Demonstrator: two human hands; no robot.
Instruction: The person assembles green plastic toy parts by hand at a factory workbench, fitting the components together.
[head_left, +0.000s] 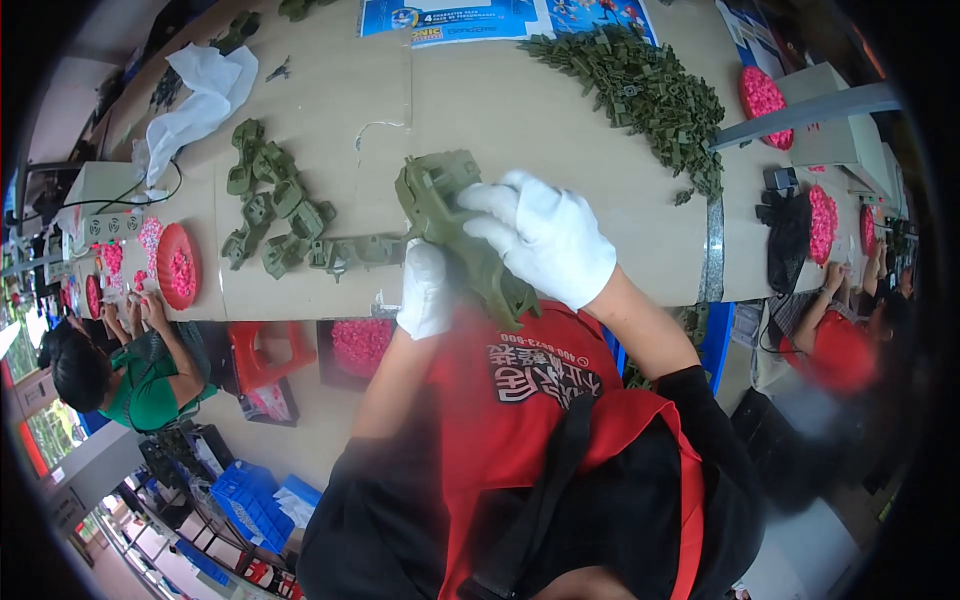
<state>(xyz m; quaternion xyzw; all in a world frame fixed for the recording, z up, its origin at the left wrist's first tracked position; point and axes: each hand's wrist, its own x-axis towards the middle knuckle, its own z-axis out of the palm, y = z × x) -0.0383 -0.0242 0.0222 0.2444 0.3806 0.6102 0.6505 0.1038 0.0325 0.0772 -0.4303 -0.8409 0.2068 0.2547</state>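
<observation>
Both my hands wear white gloves. Between them, above the table's near edge, is an olive-green plastic toy vehicle body (440, 200), tilted with its long side running down to the right. My left hand (425, 290) grips it from below on the left. My right hand (550, 235) lies over its right side, the fingertips pressed to the upper part. Just left of it on the table sits a cluster of similar green plastic bodies (285, 205). A large heap of small green plastic parts (645, 95) spreads at the far right.
A white cloth or bag (210, 85) lies at the far left. Blue printed sheets (460, 20) are at the far edge. A red bowl of pink pieces (180, 265) stands left, near a person in green (140, 370). Another person in red (840, 345) works at the right. A grey bar (810, 115) crosses the right side.
</observation>
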